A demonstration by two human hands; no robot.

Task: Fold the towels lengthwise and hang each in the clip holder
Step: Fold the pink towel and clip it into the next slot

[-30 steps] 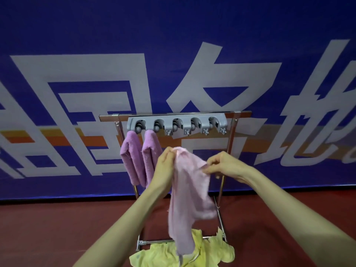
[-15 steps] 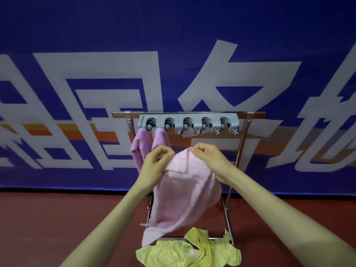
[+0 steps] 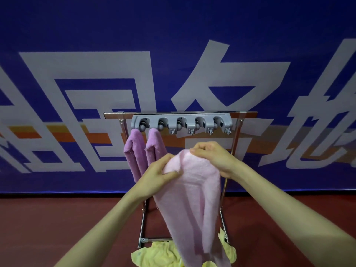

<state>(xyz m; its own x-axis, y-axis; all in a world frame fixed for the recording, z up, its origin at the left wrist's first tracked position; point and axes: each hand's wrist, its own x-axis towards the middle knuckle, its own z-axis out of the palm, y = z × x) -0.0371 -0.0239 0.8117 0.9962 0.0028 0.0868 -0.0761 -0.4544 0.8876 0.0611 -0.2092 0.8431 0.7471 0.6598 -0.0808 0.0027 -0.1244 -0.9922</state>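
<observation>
Just below the grey clip holder [image 3: 182, 123], both hands hold one pink towel [image 3: 192, 199] up by its top edge. The left hand [image 3: 159, 176] grips the towel's left upper corner, with the thumb pressed across the cloth. The right hand [image 3: 212, 158] pinches the top edge, its fingers curled over it, under the holder's right half. The pink towel's top edge is clear of the holder, with a gap of open air between them. The cloth hangs long and loosely doubled, and its lower end reaches down past the bottom of the view.

The holder has five clip slots in a row. The two leftmost each grip a folded purple towel: the first purple towel [image 3: 134, 151] and the second purple towel [image 3: 155, 145], which hang side by side. The three slots to their right are free. Four small hooks show under the holder's right part. The left hand and the pink towel's left edge cover the lower part of the second purple towel.

The holder is mounted on the top bar of a metal rack [image 3: 237, 135]. Yellow cloth [image 3: 154, 255] lies heaped on the red floor [image 3: 57, 218] far below the holder, at the rack's foot; I cannot tell how many pieces it holds. A blue banner [image 3: 173, 45] fills the space behind the holder.
</observation>
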